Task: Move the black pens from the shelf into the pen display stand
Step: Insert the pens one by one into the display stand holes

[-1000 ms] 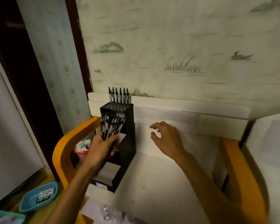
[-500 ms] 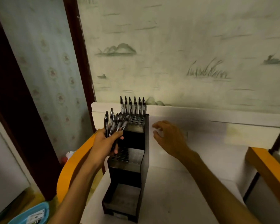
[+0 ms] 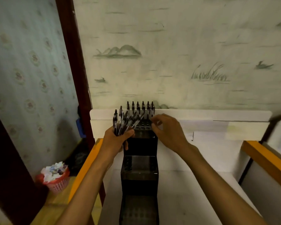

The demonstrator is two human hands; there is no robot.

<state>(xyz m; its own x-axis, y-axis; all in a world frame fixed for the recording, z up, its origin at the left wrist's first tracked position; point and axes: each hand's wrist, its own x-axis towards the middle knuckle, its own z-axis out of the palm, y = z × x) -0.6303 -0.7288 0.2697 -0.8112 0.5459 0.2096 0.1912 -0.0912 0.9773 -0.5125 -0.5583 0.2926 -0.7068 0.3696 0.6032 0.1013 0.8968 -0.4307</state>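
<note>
A black stepped pen display stand (image 3: 139, 147) sits on the white shelf surface (image 3: 193, 192) in front of me. Several black pens (image 3: 140, 106) stand in a row in the back holes of its top tier. My left hand (image 3: 114, 141) grips a bundle of black pens (image 3: 121, 121), held upright beside the left of that tier. My right hand (image 3: 169, 132) hovers at the tier's right edge with its fingers loosely curled. Its fingertips reach the tier's corner, and I see nothing between them. The middle and lowest tiers hold no pens.
A white back board (image 3: 209, 118) runs along the wallpapered wall. Orange rails border the shelf on the left (image 3: 83, 168) and right (image 3: 266, 159). A red basket of paper scraps (image 3: 55, 178) stands on the floor to the left, by a dark door frame (image 3: 71, 62).
My view has swung to face the stand head-on. The left hand raised the pen bundle beside the top tier. The right hand moved left onto that tier's right edge.
</note>
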